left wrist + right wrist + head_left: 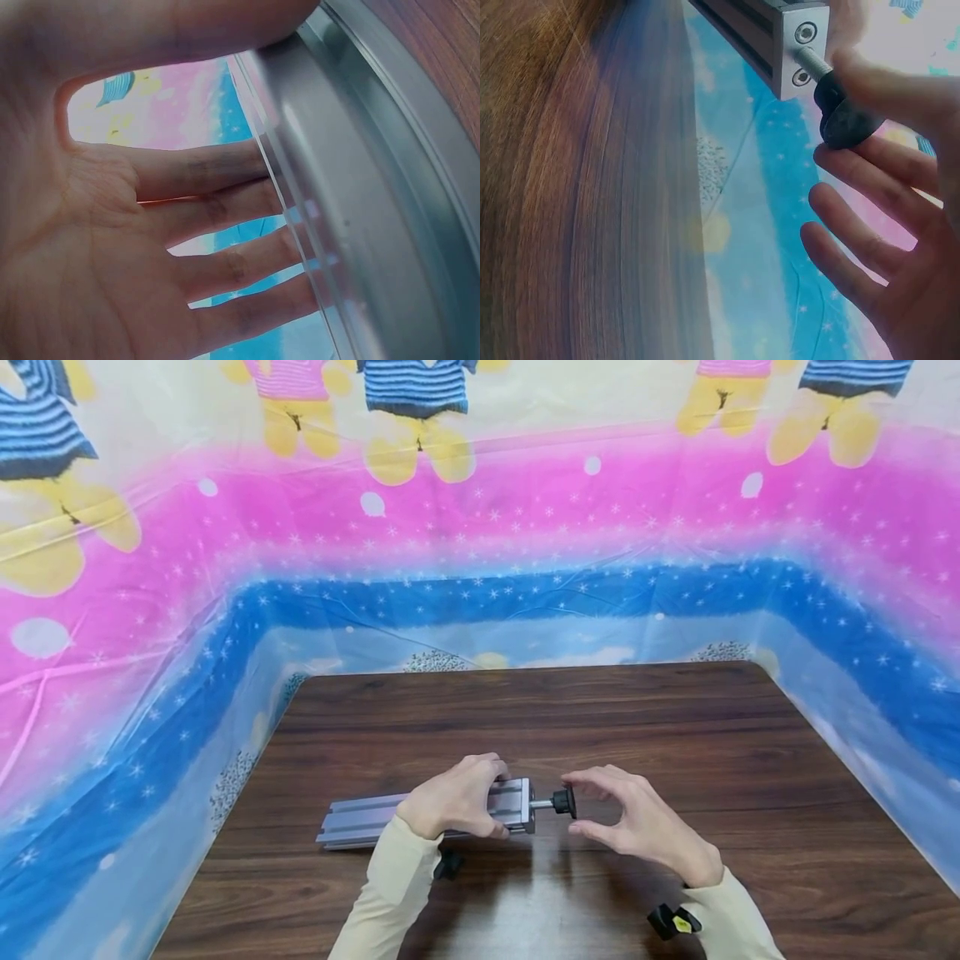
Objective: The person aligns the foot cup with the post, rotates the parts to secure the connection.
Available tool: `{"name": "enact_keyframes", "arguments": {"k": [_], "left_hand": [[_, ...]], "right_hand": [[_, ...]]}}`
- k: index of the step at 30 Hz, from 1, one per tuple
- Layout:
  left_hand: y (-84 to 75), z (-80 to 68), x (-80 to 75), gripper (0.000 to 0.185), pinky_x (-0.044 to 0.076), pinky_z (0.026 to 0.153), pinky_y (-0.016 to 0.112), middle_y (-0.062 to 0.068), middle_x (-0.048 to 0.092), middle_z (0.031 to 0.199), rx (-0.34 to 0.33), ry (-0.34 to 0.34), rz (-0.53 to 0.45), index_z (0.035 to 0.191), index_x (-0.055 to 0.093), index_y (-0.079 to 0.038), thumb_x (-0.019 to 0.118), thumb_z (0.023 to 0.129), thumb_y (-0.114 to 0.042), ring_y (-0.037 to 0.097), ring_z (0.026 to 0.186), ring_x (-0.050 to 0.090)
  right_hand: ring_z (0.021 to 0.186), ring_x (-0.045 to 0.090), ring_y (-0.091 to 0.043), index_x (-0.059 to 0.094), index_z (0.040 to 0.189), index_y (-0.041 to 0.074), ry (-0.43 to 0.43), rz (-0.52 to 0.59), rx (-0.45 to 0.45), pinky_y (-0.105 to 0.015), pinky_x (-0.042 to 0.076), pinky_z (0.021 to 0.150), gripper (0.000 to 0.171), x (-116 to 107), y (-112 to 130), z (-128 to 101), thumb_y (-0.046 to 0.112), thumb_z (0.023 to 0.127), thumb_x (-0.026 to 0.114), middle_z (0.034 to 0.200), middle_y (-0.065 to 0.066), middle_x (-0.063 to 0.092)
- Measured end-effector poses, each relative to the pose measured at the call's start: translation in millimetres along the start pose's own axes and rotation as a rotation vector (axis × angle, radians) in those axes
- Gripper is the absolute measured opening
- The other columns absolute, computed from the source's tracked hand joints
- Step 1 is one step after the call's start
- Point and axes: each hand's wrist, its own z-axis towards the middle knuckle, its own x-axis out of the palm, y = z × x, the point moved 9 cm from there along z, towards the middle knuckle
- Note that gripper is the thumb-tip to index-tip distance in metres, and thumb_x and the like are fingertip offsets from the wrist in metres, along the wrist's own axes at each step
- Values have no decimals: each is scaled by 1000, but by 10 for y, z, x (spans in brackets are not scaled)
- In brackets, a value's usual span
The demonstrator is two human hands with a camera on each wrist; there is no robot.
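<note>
My left hand (457, 797) grips a silver aluminium profile (360, 821), thumb along the near side and fingers over the far side. In the left wrist view, the profile's grooved length (375, 180) runs close past the thumb and fingers. A levelling foot (566, 802) with a black base sticks out of the profile's right end on a threaded rod. The fingers and thumb of my right hand (641, 818) curl around that black base. In the right wrist view, a fingertip touches the base (849, 126), and two screws show in the profile's end plate (789, 79).
The dark wood-grain table (525, 710) extends beyond the hands on all sides. A patterned pink and blue cloth (480, 543) hangs around its back and sides. Small black devices sit at the left wrist (448, 864) and right wrist (673, 922).
</note>
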Motion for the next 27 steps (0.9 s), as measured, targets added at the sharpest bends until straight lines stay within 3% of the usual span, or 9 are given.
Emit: {"name": "enact_keyframes", "arguments": {"k": [8,13,17,23,27], "left_hand": [[-9,9,1,50,45,66,26,4,61,93,10,-10,9,105,66,0,88,65,-20,14,77,51],[-3,8,10,49,44,65,25,2,59,91,5,-7,9,103,66,-1,88,65,-20,14,75,51],[-7,7,18,48,44,64,25,1,58,91,0,-1,12,103,66,-1,88,65,-21,14,75,51],[-15,7,18,49,44,64,25,2,60,92,4,0,13,104,67,-1,88,65,-21,14,75,51],[-8,7,15,49,45,65,25,2,60,92,6,-2,15,104,66,-1,88,65,-21,13,75,51]], "right_hand": [[87,65,-5,72,120,17,-5,9,33,-32,56,74,40,5,-34,7,22,82,85,101,9,73],[81,65,0,74,108,14,31,38,82,-29,57,71,23,50,-78,18,25,88,79,92,9,74],[73,65,2,74,95,20,78,74,136,-28,57,65,9,111,-118,31,28,96,70,83,13,72],[50,48,4,69,75,23,105,44,204,-20,41,48,29,167,-182,32,29,101,61,65,18,63],[50,45,5,71,79,22,120,24,242,-19,38,48,29,172,-206,17,32,103,58,66,15,65]]}}
